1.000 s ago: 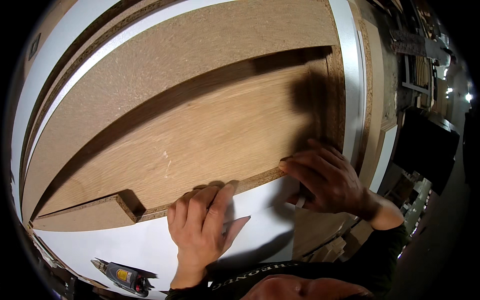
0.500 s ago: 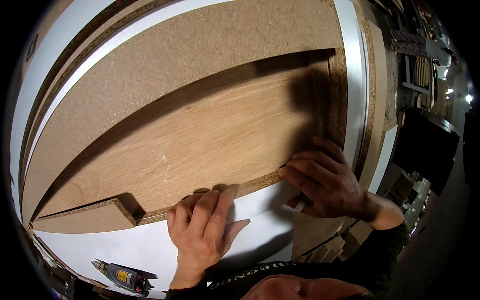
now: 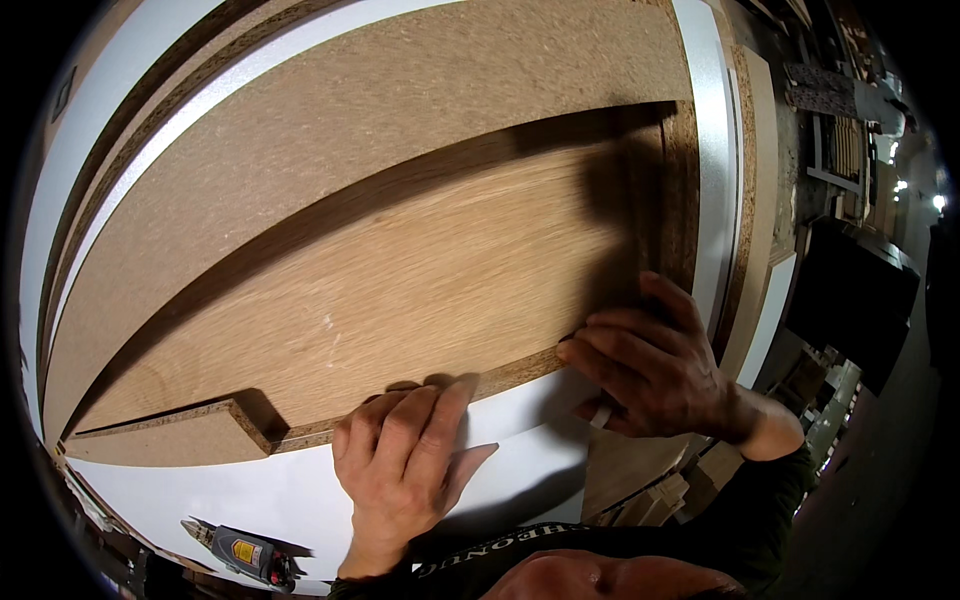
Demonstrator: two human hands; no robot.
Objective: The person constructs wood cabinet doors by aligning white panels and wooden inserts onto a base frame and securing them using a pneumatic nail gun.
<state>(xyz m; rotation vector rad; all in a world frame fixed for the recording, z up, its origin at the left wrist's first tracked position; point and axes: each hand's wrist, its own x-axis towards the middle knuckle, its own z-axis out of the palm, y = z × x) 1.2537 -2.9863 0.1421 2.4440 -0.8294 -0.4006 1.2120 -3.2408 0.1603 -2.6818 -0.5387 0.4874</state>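
Note:
Both my hands work at the near edge of a large wooden panel with a wood-grain face (image 3: 400,270). My left hand (image 3: 400,465) is hooked over its particleboard edge (image 3: 515,372), thumb stretched to the right over white material. Farther right, my right hand (image 3: 650,370) has bent fingertips at the same edge. A small white piece (image 3: 601,413) shows between its thumb and fingers; it looks like part of a white strip (image 3: 520,408) running below the edge, though the right hand's shadow blurs where it ends. Left of my left hand, a wedge-shaped particleboard piece (image 3: 185,435) lies against the panel.
A grey and black power tool (image 3: 245,555) lies on the white surface (image 3: 130,490) at lower left. A broad curved brown board (image 3: 380,120) arches over the panel's far side. White-edged boards (image 3: 712,150) rise on the right, with wood offcuts (image 3: 655,500) below.
My right hand has shifted very slightly, its uppermost finger moving a little to the right. My left hand stays in place at the edge.

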